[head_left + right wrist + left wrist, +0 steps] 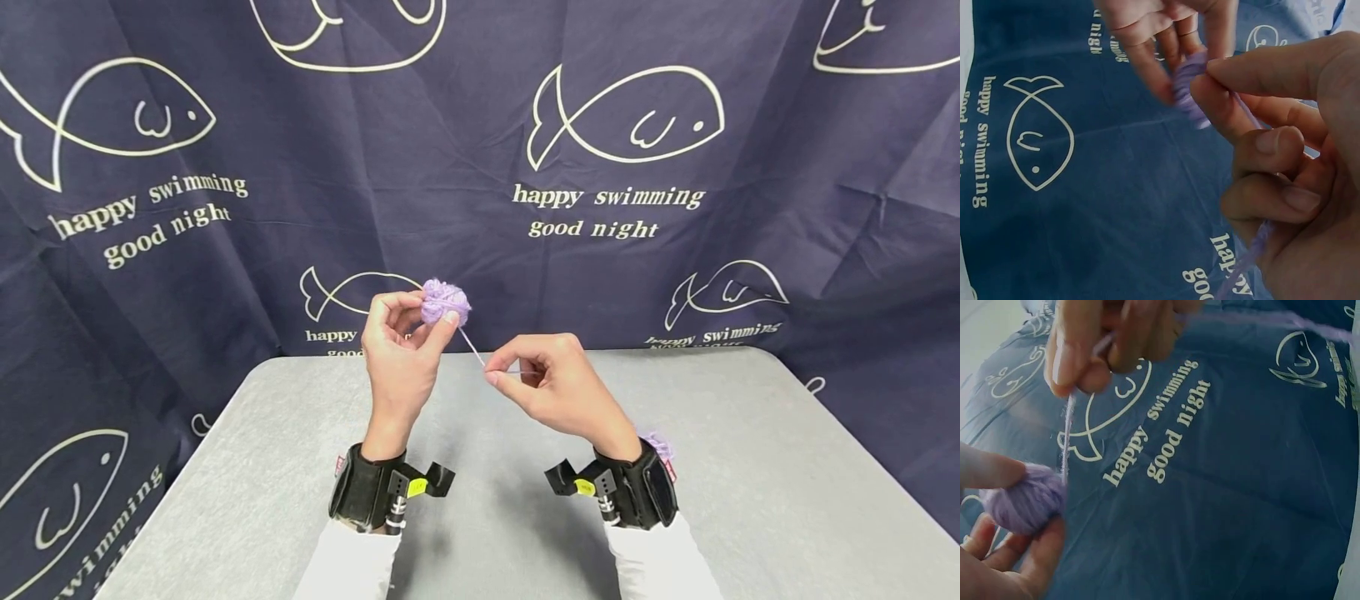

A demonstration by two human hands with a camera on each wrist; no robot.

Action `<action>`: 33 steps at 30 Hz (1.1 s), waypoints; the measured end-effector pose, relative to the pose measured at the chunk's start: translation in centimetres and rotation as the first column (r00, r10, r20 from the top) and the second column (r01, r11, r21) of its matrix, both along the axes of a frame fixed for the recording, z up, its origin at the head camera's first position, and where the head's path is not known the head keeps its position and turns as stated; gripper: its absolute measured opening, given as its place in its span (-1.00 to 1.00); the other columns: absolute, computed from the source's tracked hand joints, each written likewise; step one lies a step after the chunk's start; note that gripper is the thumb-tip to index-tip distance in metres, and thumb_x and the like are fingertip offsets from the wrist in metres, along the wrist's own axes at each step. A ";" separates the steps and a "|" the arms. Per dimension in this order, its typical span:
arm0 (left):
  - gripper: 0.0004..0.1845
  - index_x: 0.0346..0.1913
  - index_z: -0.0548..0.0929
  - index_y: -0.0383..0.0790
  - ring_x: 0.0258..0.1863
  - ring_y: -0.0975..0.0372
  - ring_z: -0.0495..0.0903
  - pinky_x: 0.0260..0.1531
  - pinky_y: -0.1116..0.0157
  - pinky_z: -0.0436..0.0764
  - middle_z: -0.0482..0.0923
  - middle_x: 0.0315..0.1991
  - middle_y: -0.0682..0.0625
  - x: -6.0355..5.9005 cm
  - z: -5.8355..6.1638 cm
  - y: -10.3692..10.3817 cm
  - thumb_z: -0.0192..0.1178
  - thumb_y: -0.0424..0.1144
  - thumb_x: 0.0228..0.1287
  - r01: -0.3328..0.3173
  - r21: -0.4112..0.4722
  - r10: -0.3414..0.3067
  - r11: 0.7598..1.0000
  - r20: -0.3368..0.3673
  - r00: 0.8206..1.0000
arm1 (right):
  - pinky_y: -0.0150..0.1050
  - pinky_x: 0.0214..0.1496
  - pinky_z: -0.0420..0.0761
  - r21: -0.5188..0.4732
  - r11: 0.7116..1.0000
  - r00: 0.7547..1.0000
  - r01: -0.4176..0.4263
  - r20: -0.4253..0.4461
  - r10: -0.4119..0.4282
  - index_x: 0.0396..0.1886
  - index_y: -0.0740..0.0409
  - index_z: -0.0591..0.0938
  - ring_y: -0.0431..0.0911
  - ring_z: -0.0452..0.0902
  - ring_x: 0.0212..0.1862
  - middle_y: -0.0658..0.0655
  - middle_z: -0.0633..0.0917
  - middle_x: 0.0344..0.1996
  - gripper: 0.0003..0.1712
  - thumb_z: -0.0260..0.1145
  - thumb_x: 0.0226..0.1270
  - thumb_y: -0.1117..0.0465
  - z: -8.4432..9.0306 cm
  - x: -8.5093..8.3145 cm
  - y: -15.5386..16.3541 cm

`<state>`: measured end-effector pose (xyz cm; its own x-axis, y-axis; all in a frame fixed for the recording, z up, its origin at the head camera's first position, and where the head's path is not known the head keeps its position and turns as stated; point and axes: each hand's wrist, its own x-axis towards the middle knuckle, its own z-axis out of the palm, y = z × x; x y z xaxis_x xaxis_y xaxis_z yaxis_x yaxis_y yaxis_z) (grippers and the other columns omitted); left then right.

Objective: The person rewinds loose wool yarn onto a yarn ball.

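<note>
A small ball of purple yarn [444,302] is held up by my left hand [401,358], pinched between thumb and fingers. From it a taut strand [472,346] slants down to my right hand [562,385], which pinches the strand between thumb and forefinger. In the left wrist view the yarn ball [1027,500] shows its wound layers, with the right hand [1116,337] above it. The right wrist view shows the strand [1247,111] running on through the right hand's curled fingers [1269,200] and trailing out below.
More purple yarn [658,446] lies on the grey table [495,500], partly hidden behind the right wrist's black strap [637,487]. A dark blue curtain [465,167] with white fish drawings and lettering hangs behind the table and along its sides.
</note>
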<state>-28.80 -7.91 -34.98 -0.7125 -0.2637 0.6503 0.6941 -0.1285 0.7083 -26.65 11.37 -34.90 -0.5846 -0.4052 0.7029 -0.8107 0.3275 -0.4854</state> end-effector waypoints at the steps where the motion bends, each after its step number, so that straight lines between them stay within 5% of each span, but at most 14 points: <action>1: -0.63 -0.11 0.51 -0.41 -0.14 0.20 0.65 -0.22 0.41 0.68 0.58 -0.07 -0.13 -0.1 -0.1 -0.1 0.40 -0.61 0.04 -0.012 -0.032 0.012 0.999 0.015 1.000 | -0.37 -0.65 0.29 -0.013 1.000 1.000 -0.005 -0.003 0.005 -0.34 -0.03 0.79 -0.25 0.29 -0.67 -0.19 0.59 -0.59 -0.85 0.47 0.25 0.34 0.0 0.1 0.0; 5: -0.59 0.00 0.56 -0.47 -0.13 0.14 0.62 -0.16 0.41 0.68 0.58 -0.05 -0.19 -0.2 -0.4 -0.4 0.41 -0.59 0.06 -0.049 -0.202 0.061 0.978 0.054 0.997 | -0.38 -0.66 0.27 -0.080 0.997 1.000 -0.016 -0.018 0.015 -0.33 0.02 0.79 -0.23 0.28 -0.67 -0.14 0.62 -0.56 -0.85 0.48 0.23 0.38 0.2 0.2 0.1; 9: -0.63 -0.02 0.63 -0.43 -0.13 0.08 0.65 -0.12 0.27 0.71 0.63 -0.07 -0.20 -0.2 -0.5 -0.7 0.43 -0.53 0.08 -0.045 -0.359 0.083 0.932 0.091 0.992 | -0.38 -0.67 0.22 -0.159 0.987 0.999 -0.019 -0.045 0.012 -0.33 0.06 0.80 -0.21 0.25 -0.67 -0.11 0.61 -0.58 -0.83 0.48 0.20 0.43 0.4 0.1 0.3; 16: -0.67 -0.07 0.67 -0.45 -0.18 0.07 0.66 -0.18 0.36 0.70 0.67 -0.16 -0.23 -0.3 -0.4 -1.1 0.41 -0.58 0.05 0.160 -0.414 -0.073 0.896 0.218 0.973 | -0.36 -0.67 0.14 -0.302 0.953 0.996 0.003 -0.080 -0.029 -0.33 0.09 0.79 -0.21 0.22 -0.65 -0.05 0.46 -0.67 -0.84 0.48 0.21 0.44 0.5 -0.3 1.0; 24: -0.71 -0.07 0.68 -0.45 -0.28 0.12 0.68 -0.17 0.31 0.66 0.73 -0.23 -0.21 -0.1 -0.3 -1.6 0.40 -0.51 0.11 0.293 -0.464 -0.150 0.836 0.321 0.935 | -0.36 -0.70 0.08 -0.418 0.907 0.988 0.039 -0.118 -0.097 -0.30 0.20 0.80 -0.22 0.16 -0.67 0.01 0.43 -0.67 -0.85 0.47 0.18 0.48 0.6 -0.6 1.6; 28: -0.73 -0.09 0.69 -0.44 -0.32 0.12 0.69 -0.24 0.30 0.65 0.74 -0.22 -0.19 0.1 -0.1 -1.7 0.38 -0.52 0.11 0.383 -0.489 -0.226 0.784 0.350 0.909 | -0.37 -0.70 0.07 -0.441 0.896 0.984 0.053 -0.130 -0.122 -0.30 0.20 0.80 -0.23 0.16 -0.68 0.03 0.44 -0.68 -0.86 0.48 0.18 0.48 0.6 -0.7 1.5; 33: -0.73 -0.06 0.69 -0.42 -0.27 0.12 0.70 -0.20 0.26 0.70 0.71 -0.18 -0.13 0.4 0.1 -2.0 0.35 -0.53 0.15 0.503 -0.532 -0.360 0.681 0.355 0.863 | -0.38 -0.69 0.08 -0.463 0.884 0.980 0.071 -0.131 -0.147 -0.29 0.23 0.80 -0.23 0.17 -0.68 0.04 0.48 -0.68 -0.86 0.49 0.16 0.48 0.6 -0.8 1.6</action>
<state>-28.42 -9.90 -34.86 -0.7799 0.4915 0.3875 0.4987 0.1139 0.8593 -27.48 12.94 -34.34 -0.4724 0.0403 0.8805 -0.8608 0.1933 -0.4707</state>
